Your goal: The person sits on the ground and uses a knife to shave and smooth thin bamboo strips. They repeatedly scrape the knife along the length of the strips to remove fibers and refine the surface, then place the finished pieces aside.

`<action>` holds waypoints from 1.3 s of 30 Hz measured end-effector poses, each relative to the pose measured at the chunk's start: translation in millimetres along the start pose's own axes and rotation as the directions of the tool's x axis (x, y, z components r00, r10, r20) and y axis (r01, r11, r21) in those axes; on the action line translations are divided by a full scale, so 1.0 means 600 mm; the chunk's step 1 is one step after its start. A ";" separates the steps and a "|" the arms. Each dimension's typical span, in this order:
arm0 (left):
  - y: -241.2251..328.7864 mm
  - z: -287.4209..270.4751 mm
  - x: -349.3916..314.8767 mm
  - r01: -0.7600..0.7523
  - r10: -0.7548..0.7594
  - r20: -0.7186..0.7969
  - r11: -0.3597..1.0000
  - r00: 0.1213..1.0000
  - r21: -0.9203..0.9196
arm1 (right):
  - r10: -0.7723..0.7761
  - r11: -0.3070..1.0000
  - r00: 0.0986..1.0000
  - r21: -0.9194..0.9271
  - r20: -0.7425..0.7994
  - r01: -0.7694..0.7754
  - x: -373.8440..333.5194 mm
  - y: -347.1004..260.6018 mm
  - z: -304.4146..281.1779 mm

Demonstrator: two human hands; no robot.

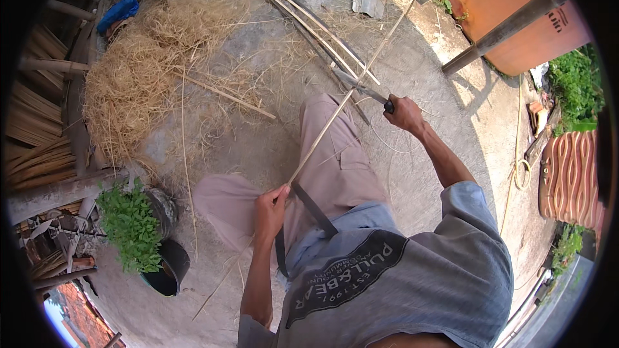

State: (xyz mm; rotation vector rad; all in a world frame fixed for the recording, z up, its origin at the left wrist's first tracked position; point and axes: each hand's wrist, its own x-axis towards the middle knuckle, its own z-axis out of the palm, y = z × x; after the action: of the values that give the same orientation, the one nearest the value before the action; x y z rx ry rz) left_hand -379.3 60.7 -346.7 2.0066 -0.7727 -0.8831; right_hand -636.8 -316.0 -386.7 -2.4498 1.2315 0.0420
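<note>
My left hand [272, 207] is closed in a pinch on the near end of a long, thin bamboo strip [320, 136]. The strip slants up and away to the right, over my leg in light trousers [335, 154]. In my right hand [406, 115] is a knife [372, 93], gripped by its black handle. Its grey blade points left and meets the strip around the middle; whether the edge bites into it cannot be made out. A dark strap [314, 209] hangs by my waist, close to my left hand.
Curly shavings [145, 74] are heaped at the far left. Long bamboo strips [303, 16] lie ahead on the concrete floor. A potted green plant [132, 225] and a black bucket [169, 267] stand at left. An orange container [516, 19] and a pole [474, 55] are far right.
</note>
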 end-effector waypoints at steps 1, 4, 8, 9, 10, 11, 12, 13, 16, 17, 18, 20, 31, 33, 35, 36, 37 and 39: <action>0.003 -0.019 -0.018 -0.008 0.008 0.013 0.999 1.000 0.037 | 0.077 0.996 0.993 -0.045 -0.085 -0.081 0.018 0.049 0.004; 0.019 -0.090 -0.050 0.005 -0.005 0.001 0.994 1.000 0.106 | 0.421 0.903 0.885 0.001 -0.199 -0.429 0.073 0.191 -0.038; -0.002 -0.128 -0.077 0.137 -0.140 0.006 0.978 0.990 0.156 | 0.417 0.903 0.895 0.179 -0.155 -0.390 0.083 0.159 -0.063; 0.019 -0.114 -0.054 0.149 -0.157 0.022 0.967 0.987 0.204 | 0.329 0.927 0.933 0.240 -0.148 -0.289 0.067 0.122 -0.055; 0.032 -0.103 -0.038 0.161 -0.174 0.032 0.955 0.984 0.250 | 0.225 0.953 0.971 0.227 -0.081 -0.202 0.052 0.055 -0.044; 0.037 -0.099 -0.032 0.156 -0.156 -0.022 0.942 0.987 0.298 | 0.135 0.968 0.987 0.199 0.092 -0.151 0.027 -0.012 -0.041; 0.042 -0.092 -0.022 0.142 -0.125 -0.071 0.930 0.990 0.339 | -0.024 0.990 0.993 0.138 0.120 0.008 -0.004 -0.067 -0.038; 0.045 -0.090 -0.017 0.139 -0.099 -0.122 0.911 0.988 0.387 | -0.118 0.983 0.974 0.160 0.192 0.088 -0.043 -0.121 -0.036; 0.050 -0.079 -0.024 0.081 -0.029 -0.158 0.940 0.987 0.332 | -0.409 0.910 0.858 0.211 0.311 0.357 -0.124 -0.238 -0.039; 0.048 -0.072 -0.028 0.071 -0.006 -0.177 0.930 0.984 0.361 | -0.442 0.895 0.852 0.206 0.280 0.396 -0.137 -0.253 -0.026; 0.044 -0.065 -0.031 0.064 0.016 -0.198 0.918 0.980 0.391 | -0.476 0.878 0.844 0.200 0.249 0.436 -0.146 -0.264 -0.010; 0.037 -0.065 -0.035 0.043 0.044 -0.217 0.923 0.975 0.383 | -0.437 0.898 0.865 0.171 0.247 0.404 -0.137 -0.263 -0.002; 0.037 -0.049 -0.091 0.045 -0.028 -0.080 0.975 0.996 0.216 | 0.169 0.980 0.982 -0.090 -0.079 -0.176 0.093 0.096 -0.044; 0.057 -0.058 -0.097 0.075 -0.053 -0.106 0.973 0.993 0.218 | 0.223 0.968 0.966 -0.082 -0.134 -0.235 0.106 0.077 -0.037; 0.059 -0.076 -0.094 0.103 -0.078 -0.116 0.969 0.990 0.225 | 0.199 0.979 0.980 -0.041 -0.015 -0.199 0.104 0.032 -0.027; 0.048 -0.091 -0.100 0.124 -0.099 -0.118 0.967 0.988 0.223 | 0.136 0.991 0.990 -0.011 0.029 -0.135 0.088 0.001 -0.023; 0.038 -0.106 -0.110 0.156 -0.130 -0.127 0.962 0.983 0.225 | -0.009 1.000 0.995 -0.013 0.096 0.011 0.070 -0.041 -0.018; 0.031 -0.129 -0.127 0.109 -0.074 -0.146 0.962 0.986 0.249 | -0.279 0.959 0.945 0.001 0.170 0.283 0.021 -0.076 -0.003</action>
State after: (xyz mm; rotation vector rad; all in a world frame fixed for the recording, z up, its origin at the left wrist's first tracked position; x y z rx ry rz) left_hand -365.0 141.7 -273.1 2.3209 -0.7524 -0.7183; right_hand -593.8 -301.9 -372.6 -2.5580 0.8064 0.1811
